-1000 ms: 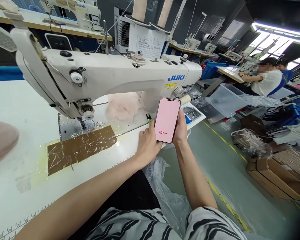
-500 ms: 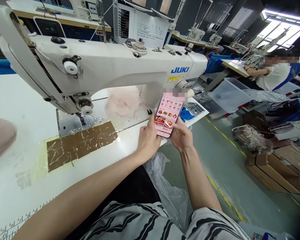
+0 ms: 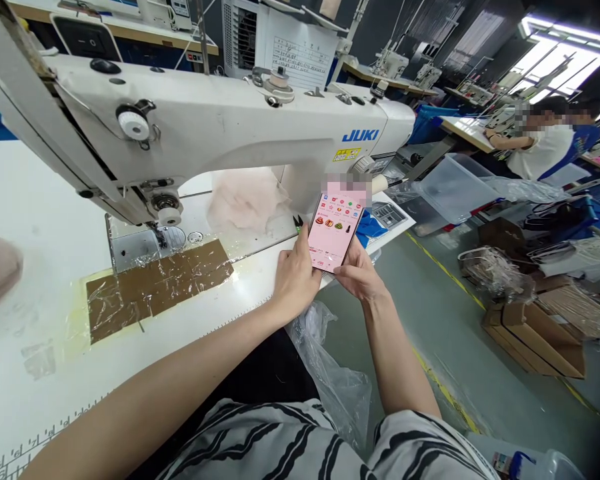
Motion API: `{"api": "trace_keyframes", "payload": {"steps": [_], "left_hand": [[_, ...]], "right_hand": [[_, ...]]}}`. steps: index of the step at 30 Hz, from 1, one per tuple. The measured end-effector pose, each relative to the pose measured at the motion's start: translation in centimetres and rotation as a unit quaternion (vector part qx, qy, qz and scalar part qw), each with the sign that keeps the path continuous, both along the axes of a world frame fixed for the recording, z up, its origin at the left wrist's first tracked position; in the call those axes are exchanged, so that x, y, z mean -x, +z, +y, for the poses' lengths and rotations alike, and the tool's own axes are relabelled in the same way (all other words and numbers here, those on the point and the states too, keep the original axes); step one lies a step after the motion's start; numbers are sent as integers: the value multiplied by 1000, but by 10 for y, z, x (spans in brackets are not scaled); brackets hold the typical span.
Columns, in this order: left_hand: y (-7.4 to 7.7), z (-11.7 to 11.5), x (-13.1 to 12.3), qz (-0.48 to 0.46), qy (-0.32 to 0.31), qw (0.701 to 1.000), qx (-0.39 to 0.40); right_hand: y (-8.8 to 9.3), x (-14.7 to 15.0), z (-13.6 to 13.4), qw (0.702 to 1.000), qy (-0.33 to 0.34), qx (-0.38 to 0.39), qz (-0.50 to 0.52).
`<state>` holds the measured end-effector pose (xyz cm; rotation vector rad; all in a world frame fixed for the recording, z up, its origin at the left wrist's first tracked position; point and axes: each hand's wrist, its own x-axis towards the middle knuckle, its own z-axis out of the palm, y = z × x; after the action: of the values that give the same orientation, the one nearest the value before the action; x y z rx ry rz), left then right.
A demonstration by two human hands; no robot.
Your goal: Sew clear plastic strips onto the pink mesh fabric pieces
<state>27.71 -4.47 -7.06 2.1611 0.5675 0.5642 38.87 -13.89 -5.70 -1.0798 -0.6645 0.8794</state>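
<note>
A smartphone (image 3: 333, 233) with a lit pink screen is held upright and slightly tilted between both hands, in front of the sewing machine. My left hand (image 3: 296, 283) grips its left edge and lower corner, fingers partly hidden behind it. My right hand (image 3: 363, 273) holds the lower right side, its thumb resting at the bottom of the screen. Behind the phone stands a white JUKI sewing machine (image 3: 240, 127). Under its arm lies a bundle of pale pink sheer fabric (image 3: 247, 200). Dark tips of a small tool (image 3: 299, 221) show beside the phone's left edge.
A brown taped patch (image 3: 160, 290) covers part of the white table (image 3: 30, 220). A clear plastic bag (image 3: 335, 373) hangs below the table edge. On the floor at right are a cardboard box (image 3: 535, 340) and a clear bin (image 3: 450, 190). Another person (image 3: 537, 143) sits farther back.
The phone's screen content has changed, and lower pictures gave way to plain pink. My right thumb has moved down to the screen's bottom edge. The view has shifted slightly.
</note>
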Motion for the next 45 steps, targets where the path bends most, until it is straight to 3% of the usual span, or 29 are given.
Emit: {"api": "trace_keyframes", "payload": {"steps": [38,45], "left_hand": [[-4,0,-1,0,-4,1000,-4],[-1,0,0,6,-9,1000,-14]], "right_hand": [[9,-3,1,999,-6,33,-7],[21,-15,10,991,-116,62,-6]]}}
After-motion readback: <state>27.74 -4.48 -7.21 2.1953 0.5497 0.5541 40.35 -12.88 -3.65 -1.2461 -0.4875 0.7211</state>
